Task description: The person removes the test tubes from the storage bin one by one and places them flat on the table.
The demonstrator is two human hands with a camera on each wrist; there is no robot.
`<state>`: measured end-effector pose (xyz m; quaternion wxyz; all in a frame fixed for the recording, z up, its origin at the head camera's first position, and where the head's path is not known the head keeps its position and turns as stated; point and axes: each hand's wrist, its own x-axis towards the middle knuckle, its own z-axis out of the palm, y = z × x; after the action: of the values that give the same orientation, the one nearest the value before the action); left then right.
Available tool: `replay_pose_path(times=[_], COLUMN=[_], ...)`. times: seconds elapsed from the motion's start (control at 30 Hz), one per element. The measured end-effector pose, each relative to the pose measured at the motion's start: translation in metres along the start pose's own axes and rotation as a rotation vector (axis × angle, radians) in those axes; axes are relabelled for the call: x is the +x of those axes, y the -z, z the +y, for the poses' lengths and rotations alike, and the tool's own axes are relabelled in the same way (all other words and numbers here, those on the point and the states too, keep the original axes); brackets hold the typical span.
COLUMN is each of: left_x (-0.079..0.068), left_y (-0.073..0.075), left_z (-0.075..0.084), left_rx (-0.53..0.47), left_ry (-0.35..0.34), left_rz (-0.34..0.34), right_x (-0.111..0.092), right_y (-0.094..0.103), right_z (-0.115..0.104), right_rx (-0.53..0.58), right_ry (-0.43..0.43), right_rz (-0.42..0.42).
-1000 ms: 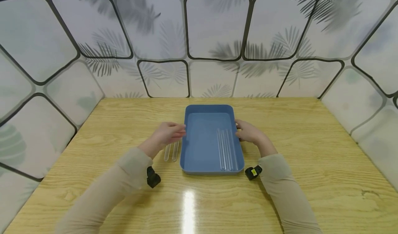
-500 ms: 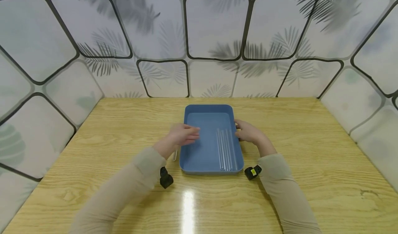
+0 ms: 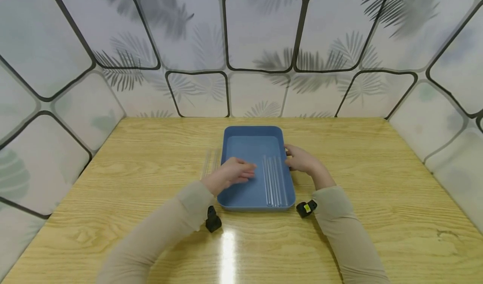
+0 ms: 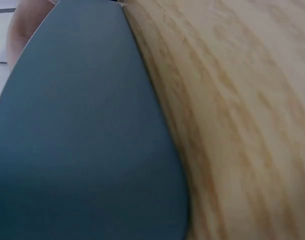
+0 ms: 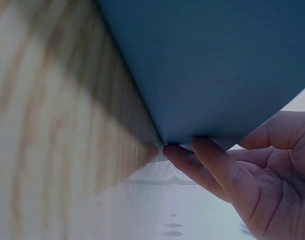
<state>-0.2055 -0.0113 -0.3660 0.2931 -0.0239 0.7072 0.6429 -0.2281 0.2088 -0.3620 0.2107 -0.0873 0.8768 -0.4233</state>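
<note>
A blue rectangular tray (image 3: 243, 150) sits on the table, its long sides running away from me. Along its right part lie several clear test tubes (image 3: 273, 181), side by side. My left hand (image 3: 235, 171) reaches over the tray's left rim, fingers extended toward the tubes; nothing shows between them. Two more clear tubes (image 3: 207, 162) lie outside, left of the tray, partly covered by the left arm. My right hand (image 3: 299, 158) touches the tray's right outer side. In the right wrist view its fingertips (image 5: 200, 145) meet the blue wall. The left wrist view mostly shows the tray wall (image 4: 92, 125).
The wooden table (image 3: 377, 171) extends on both sides of the tray. A patterned cloth wall (image 3: 256, 95) rises behind it and at the sides. Small black devices (image 3: 213, 220) sit at both wrists.
My left hand has moved right, from the tray's left rim to over its inside. The tubes left of the tray show further up now. My right hand has stayed at the tray's side.
</note>
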Motion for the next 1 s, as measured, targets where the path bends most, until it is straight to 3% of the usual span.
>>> replay_pose_path(times=[0.73, 1.0], left_x=[0.009, 0.011], left_y=[-0.017, -0.024], left_z=[-0.006, -0.003], left_rx=[0.029, 0.04], left_ry=[0.019, 0.047], left_rz=[-0.038, -0.01], right_x=[0.0, -0.001], right_y=[0.0, 0.0], right_z=[0.0, -0.001], right_rx=[0.013, 0.004], right_ry=[0.003, 0.004], right_rz=[0.007, 0.0])
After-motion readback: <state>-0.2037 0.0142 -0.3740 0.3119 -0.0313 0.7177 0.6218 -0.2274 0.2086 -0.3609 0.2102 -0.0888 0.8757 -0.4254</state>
